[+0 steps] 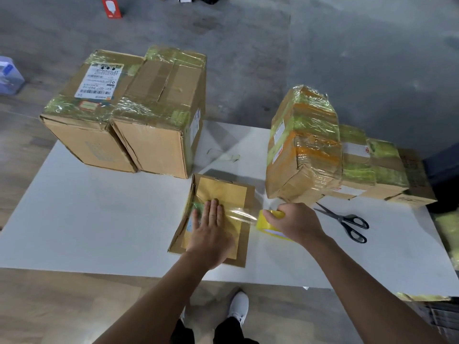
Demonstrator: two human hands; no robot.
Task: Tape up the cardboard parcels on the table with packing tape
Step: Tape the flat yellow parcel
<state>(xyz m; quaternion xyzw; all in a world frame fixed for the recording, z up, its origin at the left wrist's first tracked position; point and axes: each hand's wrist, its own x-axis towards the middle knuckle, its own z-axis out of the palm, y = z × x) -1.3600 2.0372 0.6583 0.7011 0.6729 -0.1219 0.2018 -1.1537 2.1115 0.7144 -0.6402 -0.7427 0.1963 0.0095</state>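
On the white tabletop (pixel 87 219), the left hand (pixel 211 232) lies flat with straight fingers, pressing a stretch of clear tape (pixel 241 214) onto a flat brown cardboard parcel (pixel 242 252) near the front edge. The right hand (pixel 295 223) curls round a yellow roll of packing tape (pixel 267 223) just beside the parcel. Black-handled scissors (pixel 347 222) lie to the right.

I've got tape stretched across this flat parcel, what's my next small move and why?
Probably slide the left hand rightward along the tape strip to press it down. The strip looks lifted between the flat parcel and the tape roll the right hand grips just past the parcel's right edge. The scissors lie nearby for cutting afterwards.
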